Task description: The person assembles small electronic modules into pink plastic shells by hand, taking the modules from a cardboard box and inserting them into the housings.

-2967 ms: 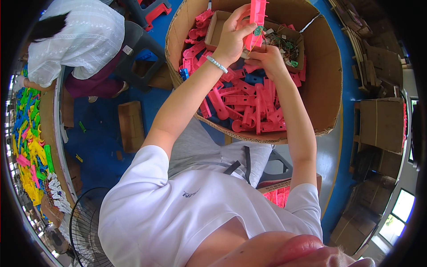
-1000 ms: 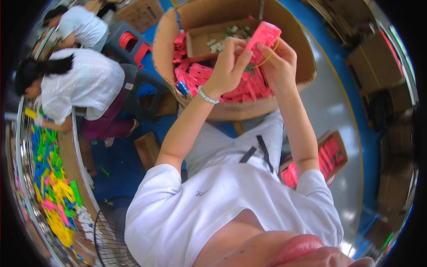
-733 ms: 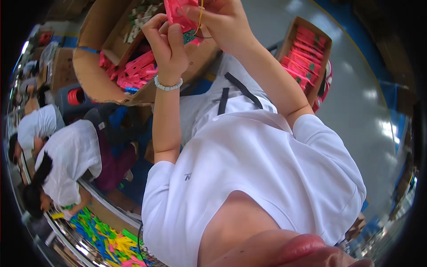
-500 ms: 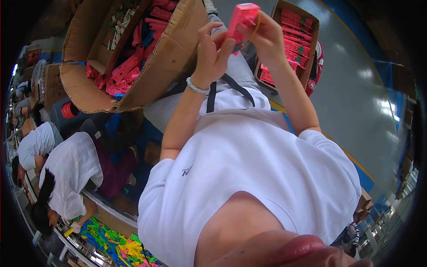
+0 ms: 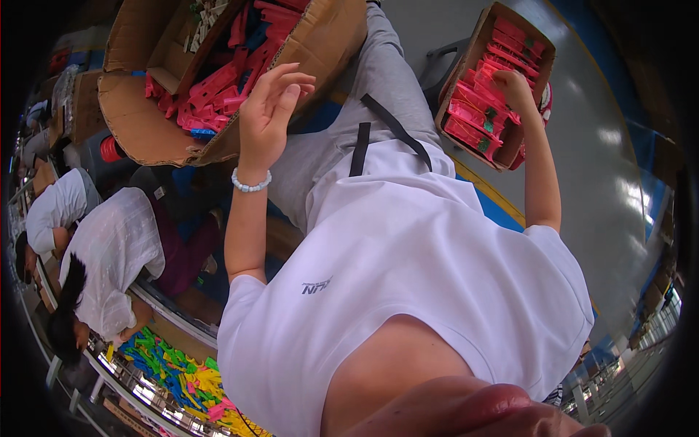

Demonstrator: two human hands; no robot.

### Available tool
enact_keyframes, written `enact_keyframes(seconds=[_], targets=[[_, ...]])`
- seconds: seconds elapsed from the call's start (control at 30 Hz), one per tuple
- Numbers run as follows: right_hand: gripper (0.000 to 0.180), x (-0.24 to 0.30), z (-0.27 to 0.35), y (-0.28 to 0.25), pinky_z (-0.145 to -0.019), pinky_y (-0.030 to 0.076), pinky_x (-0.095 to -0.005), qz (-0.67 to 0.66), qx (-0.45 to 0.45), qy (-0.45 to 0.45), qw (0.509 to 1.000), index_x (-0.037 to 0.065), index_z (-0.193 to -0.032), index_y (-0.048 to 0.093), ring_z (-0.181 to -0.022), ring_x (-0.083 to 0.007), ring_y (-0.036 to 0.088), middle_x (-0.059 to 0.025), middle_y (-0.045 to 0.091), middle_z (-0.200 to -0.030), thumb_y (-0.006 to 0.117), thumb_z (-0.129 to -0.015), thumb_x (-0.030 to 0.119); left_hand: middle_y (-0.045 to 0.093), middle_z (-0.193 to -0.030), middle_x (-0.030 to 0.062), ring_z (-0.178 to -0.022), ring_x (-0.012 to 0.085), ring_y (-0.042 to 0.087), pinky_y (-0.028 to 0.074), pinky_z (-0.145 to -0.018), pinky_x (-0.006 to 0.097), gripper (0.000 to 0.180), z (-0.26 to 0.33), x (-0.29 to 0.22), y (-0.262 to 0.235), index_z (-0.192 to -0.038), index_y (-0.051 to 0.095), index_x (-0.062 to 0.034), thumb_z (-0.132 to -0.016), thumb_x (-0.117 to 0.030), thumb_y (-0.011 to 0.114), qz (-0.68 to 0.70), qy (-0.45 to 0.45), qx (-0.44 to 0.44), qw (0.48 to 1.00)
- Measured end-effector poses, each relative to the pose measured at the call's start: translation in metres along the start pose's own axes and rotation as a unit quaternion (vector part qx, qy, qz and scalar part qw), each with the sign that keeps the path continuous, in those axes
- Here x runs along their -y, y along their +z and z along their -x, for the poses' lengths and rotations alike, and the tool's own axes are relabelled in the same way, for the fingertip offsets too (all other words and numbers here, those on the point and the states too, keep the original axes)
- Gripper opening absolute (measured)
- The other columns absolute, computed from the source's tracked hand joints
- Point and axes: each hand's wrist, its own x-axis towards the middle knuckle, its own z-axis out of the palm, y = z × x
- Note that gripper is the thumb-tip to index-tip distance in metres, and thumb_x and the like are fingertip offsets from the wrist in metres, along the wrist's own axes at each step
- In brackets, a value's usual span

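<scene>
My left hand (image 5: pixel 271 108) is raised with its fingers spread and holds nothing; it hovers beside the large cardboard box (image 5: pixel 138 124) full of pink plastic pieces (image 5: pixel 218 87). A white bead bracelet (image 5: pixel 251 183) is on that wrist. My right hand (image 5: pixel 514 86) reaches into a small cardboard box (image 5: pixel 466 64) at my right, resting on rows of packed pink pieces (image 5: pixel 473 118). Its fingers curl down among them, and whether they grip one is hidden. My white shirt and grey trousers fill the middle of the view.
Two people in white tops (image 5: pixel 116 247) (image 5: pixel 58 207) bend over work at the left. A long table with piles of green, yellow and blue plastic parts (image 5: pixel 175 364) runs along the lower left. Grey floor (image 5: pixel 604 146) with a blue area lies to the right.
Both hands held a pink bundle up in front of me. Now the right hand has gone down into the small box at the right, and the left hand has let go and opened.
</scene>
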Motion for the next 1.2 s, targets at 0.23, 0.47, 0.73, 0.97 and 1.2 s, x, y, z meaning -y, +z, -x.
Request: enact_keyframes(seconds=[0.23,0.47,0.73,0.97,1.2], targets=[[0.021,-0.023,0.018,0.013,-0.074,0.05,-0.0376,-0.024,-0.018,-0.017,0.999,0.0,-0.096,0.07,-0.082,-0.0306,0.064,-0.0156,0.067,-0.088,0.069,-0.076,0.006,0.069,-0.094,0.0083,-0.083,0.0107,0.065,0.053,-0.072,0.023,0.021,-0.052,-0.017,-0.09,-0.113,0.061,0.0008,-0.097,-0.011,0.053,-0.089,-0.036,-0.047,0.994],[0.023,0.011,0.013,0.002,-0.078,0.049,-0.0365,-0.076,0.0,0.032,0.997,-0.001,-0.101,0.066,-0.086,-0.0303,0.063,-0.0149,0.065,-0.096,0.068,-0.079,0.004,0.068,-0.107,0.0119,-0.092,0.0267,0.067,0.053,-0.08,0.035,0.029,-0.165,0.112,-0.156,-0.116,0.064,-0.0027,-0.087,-0.005,0.058,-0.429,-0.022,0.11,0.896],[0.024,0.038,0.019,-0.03,-0.086,0.048,-0.0409,0.029,-0.06,0.016,0.998,0.001,-0.106,0.065,-0.102,-0.0343,0.059,-0.016,0.062,-0.106,0.068,-0.083,0.008,0.055,-0.131,0.0121,-0.122,0.0311,0.052,0.043,-0.103,0.041,0.043,-0.209,0.247,-0.098,-0.122,0.06,-0.0089,-0.079,-0.009,0.062,-0.566,0.139,0.374,0.721],[0.023,0.175,-0.091,-0.137,-0.075,0.051,-0.0355,0.088,-0.272,-0.159,0.945,0.0,-0.106,0.065,-0.092,-0.0271,0.062,-0.013,0.064,-0.103,0.064,-0.084,-0.003,0.047,-0.135,0.0138,-0.129,0.0308,0.042,0.03,-0.1,0.071,0.039,-0.186,0.18,-0.127,-0.119,0.062,-0.0213,-0.083,-0.01,0.057,-0.627,0.148,0.271,0.715],[0.015,0.41,-0.264,-0.135,-0.075,0.051,-0.0332,0.031,-0.09,-0.458,0.884,0.0,-0.101,0.065,-0.087,-0.0295,0.064,-0.0129,0.066,-0.097,0.064,-0.086,0.004,0.031,-0.148,0.0158,-0.134,0.0314,0.038,0.039,-0.107,0.05,0.048,-0.118,0.085,-0.183,-0.127,0.059,-0.0196,-0.081,-0.004,0.057,-0.457,-0.154,0.215,0.849]])
